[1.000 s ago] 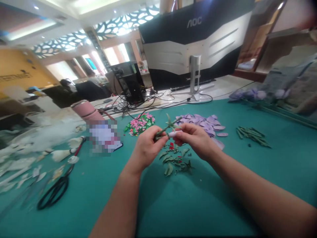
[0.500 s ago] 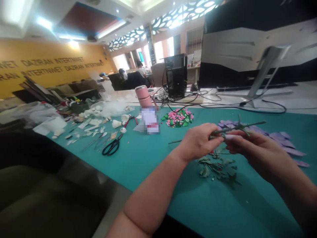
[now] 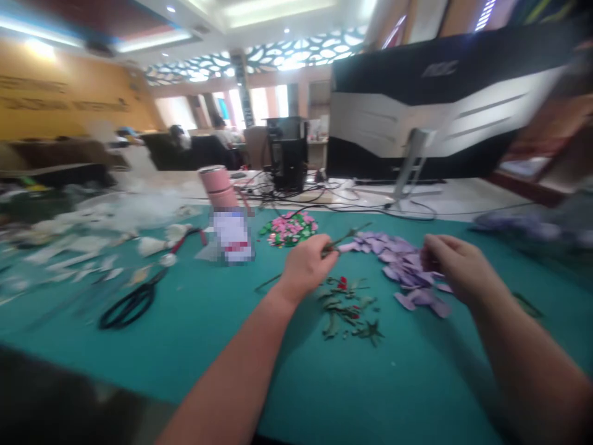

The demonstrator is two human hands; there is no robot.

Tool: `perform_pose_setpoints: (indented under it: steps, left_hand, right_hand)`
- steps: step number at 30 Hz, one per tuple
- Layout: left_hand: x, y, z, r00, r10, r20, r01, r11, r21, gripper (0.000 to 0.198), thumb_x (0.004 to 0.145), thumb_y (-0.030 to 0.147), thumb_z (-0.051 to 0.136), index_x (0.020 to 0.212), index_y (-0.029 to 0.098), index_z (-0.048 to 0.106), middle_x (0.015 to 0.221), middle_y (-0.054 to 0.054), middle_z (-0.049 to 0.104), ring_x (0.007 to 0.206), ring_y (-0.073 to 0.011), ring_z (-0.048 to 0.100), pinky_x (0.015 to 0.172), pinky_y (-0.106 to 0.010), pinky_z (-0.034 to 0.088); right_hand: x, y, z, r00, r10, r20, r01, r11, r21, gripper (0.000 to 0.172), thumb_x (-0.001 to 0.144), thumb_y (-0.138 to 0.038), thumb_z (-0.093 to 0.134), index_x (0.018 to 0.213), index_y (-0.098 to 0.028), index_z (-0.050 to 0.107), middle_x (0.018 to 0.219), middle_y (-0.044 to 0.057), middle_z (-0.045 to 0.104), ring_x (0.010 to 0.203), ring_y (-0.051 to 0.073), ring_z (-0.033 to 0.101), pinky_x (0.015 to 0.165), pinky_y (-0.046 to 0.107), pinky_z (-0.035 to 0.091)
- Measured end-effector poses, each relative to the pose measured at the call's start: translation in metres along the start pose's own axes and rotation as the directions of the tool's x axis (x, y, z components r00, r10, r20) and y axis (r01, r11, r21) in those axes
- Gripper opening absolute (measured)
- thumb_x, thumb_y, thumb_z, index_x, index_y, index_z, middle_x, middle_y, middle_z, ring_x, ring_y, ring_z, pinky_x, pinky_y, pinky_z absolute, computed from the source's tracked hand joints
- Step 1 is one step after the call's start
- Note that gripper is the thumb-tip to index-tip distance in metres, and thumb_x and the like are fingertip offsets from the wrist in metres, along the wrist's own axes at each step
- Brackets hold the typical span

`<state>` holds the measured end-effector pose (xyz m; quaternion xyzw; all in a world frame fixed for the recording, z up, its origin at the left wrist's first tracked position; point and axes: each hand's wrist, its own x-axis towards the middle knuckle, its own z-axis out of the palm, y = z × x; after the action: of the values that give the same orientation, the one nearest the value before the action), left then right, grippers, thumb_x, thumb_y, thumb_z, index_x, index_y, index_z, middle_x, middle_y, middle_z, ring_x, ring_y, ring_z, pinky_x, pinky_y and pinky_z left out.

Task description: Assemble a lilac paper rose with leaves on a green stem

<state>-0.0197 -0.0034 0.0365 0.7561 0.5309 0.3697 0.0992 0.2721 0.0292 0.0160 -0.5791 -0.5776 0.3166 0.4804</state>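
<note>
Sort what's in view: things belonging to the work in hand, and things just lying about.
Seemingly in the work:
- green stem, held in the left hand
- purple petals, beside the right hand
- green leafy pieces, probably

Apparently just lying about:
- pink-and-green pile
- pink flask
- black-handled tool
- monitor

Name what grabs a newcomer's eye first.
The big monitor, seen from behind, fills the upper right. Below it, lilac petals spread over the green mat beside the right hand, while the left hand grips a green stem. A pink flask stands left of a pink-and-green heap.
</note>
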Motion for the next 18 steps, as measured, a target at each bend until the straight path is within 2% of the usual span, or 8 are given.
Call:
perform_pose_setpoints:
  steps: [2, 3, 6, 9, 14, 18]
  left_hand:
    - [0.002, -0.001, 0.001, 1.0, -0.007, 0.016, 0.007, 1.0, 0.023, 0.012, 0.085, 0.028, 0.057, 0.077, 0.02, 0.056, 0.078, -0.001, 0.062, 0.07, -0.0155, 0.053, 0.063, -0.028, 0.035]
    - [0.003, -0.002, 0.001, 1.0, -0.012, 0.026, 0.012, 0.999, 0.036, 0.013, 0.085, 0.03, 0.057, 0.077, 0.02, 0.057, 0.078, -0.001, 0.061, 0.069, -0.0155, 0.053, 0.063, -0.028, 0.034]
    - [0.005, -0.002, 0.001, 0.997, -0.031, 0.067, 0.026, 0.997, 0.07, 0.016, 0.086, 0.035, 0.056, 0.08, 0.02, 0.06, 0.077, 0.0, 0.061, 0.068, -0.016, 0.053, 0.061, -0.027, 0.034]
    - [0.005, 0.0, 0.001, 0.994, -0.055, 0.095, 0.047, 0.995, 0.091, 0.02, 0.086, 0.039, 0.055, 0.083, 0.021, 0.061, 0.077, 0.0, 0.063, 0.067, -0.0161, 0.054, 0.06, -0.027, 0.034]
    - [0.006, 0.001, 0.001, 0.992, -0.069, 0.107, 0.057, 0.991, 0.118, 0.023, 0.085, 0.043, 0.055, 0.083, 0.021, 0.062, 0.075, 0.0, 0.064, 0.063, -0.0157, 0.054, 0.058, -0.026, 0.034]
    - [0.006, 0.001, 0.002, 0.991, -0.066, 0.12, 0.051, 0.991, 0.127, 0.026, 0.085, 0.046, 0.055, 0.084, 0.021, 0.063, 0.071, 0.001, 0.062, 0.06, -0.015, 0.052, 0.056, -0.026, 0.034]
  right_hand:
    - [0.005, 0.01, -0.001, 0.997, -0.027, -0.076, 0.017, 0.992, -0.122, 0.035, 0.083, -0.049, 0.056, 0.062, -0.02, 0.06, 0.051, -0.001, 0.054, 0.05, 0.014, 0.049, 0.05, 0.028, 0.039]
    - [0.007, 0.014, 0.0, 0.996, -0.085, -0.035, 0.07, 0.952, -0.298, 0.034, 0.084, -0.046, 0.052, 0.065, -0.02, 0.063, 0.053, 0.0, 0.056, 0.053, 0.015, 0.052, 0.052, 0.028, 0.04]
    - [0.013, 0.021, 0.0, 0.993, -0.117, -0.032, 0.092, 0.896, -0.434, 0.023, 0.082, -0.036, 0.054, 0.074, -0.021, 0.07, 0.067, 0.001, 0.067, 0.068, 0.017, 0.06, 0.062, 0.026, 0.042]
    - [0.017, 0.026, -0.012, 0.989, -0.103, -0.109, 0.033, 0.859, -0.512, 0.023, 0.084, -0.029, 0.051, 0.089, -0.023, 0.073, 0.081, 0.002, 0.072, 0.078, 0.018, 0.063, 0.069, 0.027, 0.043]
    - [0.022, 0.041, -0.052, 0.961, -0.035, -0.275, -0.15, 0.769, -0.622, 0.033, 0.087, -0.022, 0.045, 0.106, -0.021, 0.071, 0.096, 0.007, 0.074, 0.089, 0.022, 0.065, 0.075, 0.031, 0.044]
    - [0.025, 0.054, -0.064, 0.97, 0.011, -0.241, -0.181, 0.697, -0.694, 0.031, 0.084, -0.02, 0.05, 0.105, -0.022, 0.074, 0.106, 0.007, 0.075, 0.097, 0.022, 0.065, 0.079, 0.029, 0.045]
